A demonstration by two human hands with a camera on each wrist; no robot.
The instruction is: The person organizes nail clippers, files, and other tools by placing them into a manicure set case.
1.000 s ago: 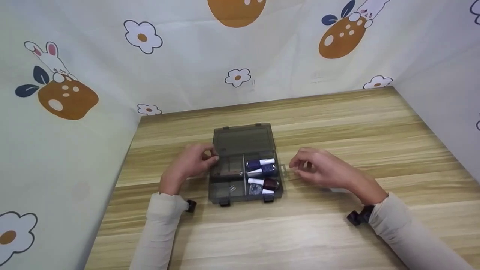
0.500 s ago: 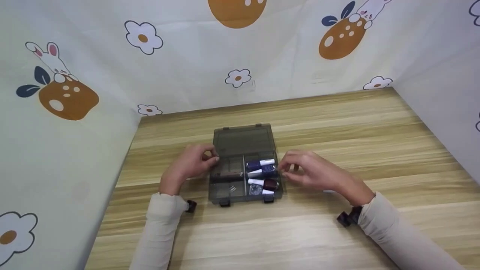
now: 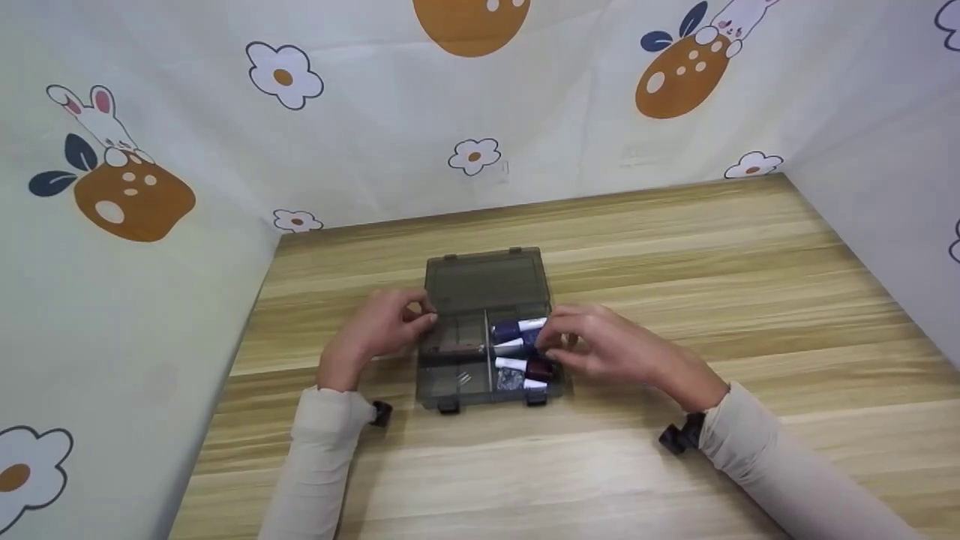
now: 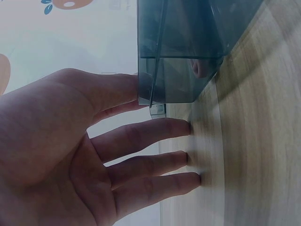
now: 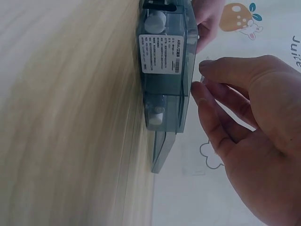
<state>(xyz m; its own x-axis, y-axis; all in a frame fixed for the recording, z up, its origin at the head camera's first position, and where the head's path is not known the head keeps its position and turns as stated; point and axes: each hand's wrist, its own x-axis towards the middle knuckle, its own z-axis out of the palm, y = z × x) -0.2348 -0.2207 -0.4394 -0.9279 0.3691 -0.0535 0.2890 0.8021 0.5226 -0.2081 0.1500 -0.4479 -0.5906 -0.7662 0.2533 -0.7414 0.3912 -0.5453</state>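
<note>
A smoky translucent storage box (image 3: 486, 279) lies with its lid folded back on the table. Its right side holds several nail polish bottles (image 3: 505, 330), dark blue, dark red and glittery, with white caps. In its left compartments lie a slim reddish-brown item and a few tiny clear pieces (image 3: 464, 379). My left hand (image 3: 382, 322) pinches the box's left edge near the hinge with thumb and index finger; the other fingers extend toward the table (image 4: 249, 141). Above the box's right side, my right hand (image 3: 600, 341) pinches a small clear plastic piece (image 5: 202, 79), mostly hidden by the fingertips.
Wood-grain tabletop (image 3: 495, 480) surrounds the box. A patterned fabric backdrop (image 3: 375, 135) encloses the back and both sides. The box's outer wall bears a white printed label (image 5: 162, 54). Two dark latches (image 3: 448, 407) face the front.
My right hand has moved left, from beside the box to over its right-hand bottles, with the clear piece between its fingers. The left hand and the box have stayed in place.
</note>
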